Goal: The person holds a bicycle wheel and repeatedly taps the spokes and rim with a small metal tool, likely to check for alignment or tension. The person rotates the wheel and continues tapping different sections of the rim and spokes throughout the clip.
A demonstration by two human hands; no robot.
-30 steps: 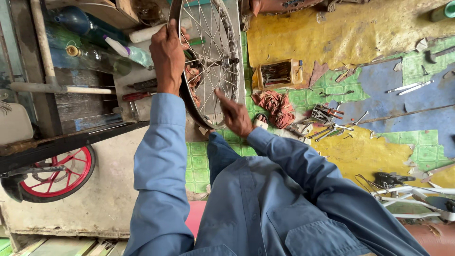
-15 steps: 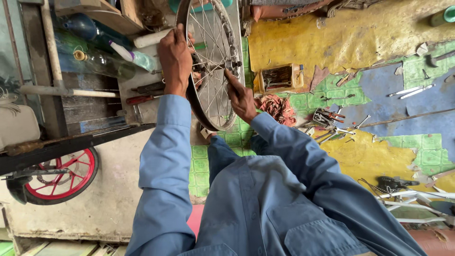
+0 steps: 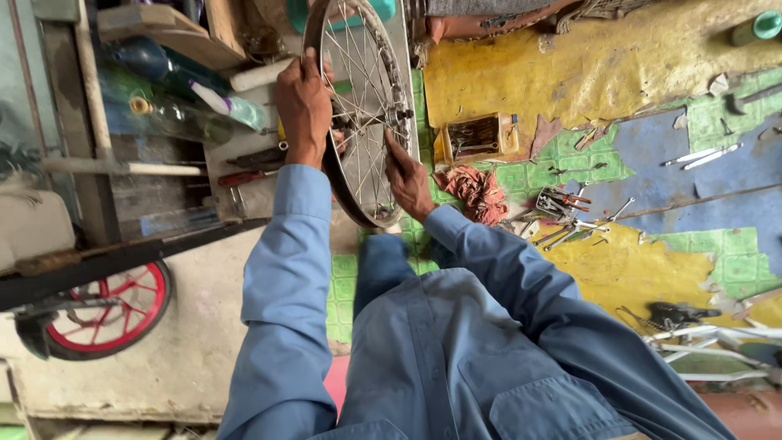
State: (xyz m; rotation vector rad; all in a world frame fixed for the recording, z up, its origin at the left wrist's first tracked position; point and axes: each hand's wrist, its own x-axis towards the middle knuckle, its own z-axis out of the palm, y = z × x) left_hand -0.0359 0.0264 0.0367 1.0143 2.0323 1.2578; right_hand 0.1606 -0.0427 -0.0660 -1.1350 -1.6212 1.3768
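Long blue shirt sleeves with buttoned cuffs, matching blue trousers.

The bare wheel rim (image 3: 362, 106) is dull silver with thin grey spokes. Right of the rim, the floor (image 3: 570, 73) shows patches of worn yellow, green with a raised square-tile pattern, and blue. Just right of the rim lies a faded red rag (image 3: 476, 191). Below-left of the rim, a small wheel (image 3: 106, 314) is bright red with a black tyre. The sleeves (image 3: 285, 277) are plain blue

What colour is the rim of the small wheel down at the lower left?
Red, with red spokes and a dark tyre: the small wheel, seen clearly in the head view.
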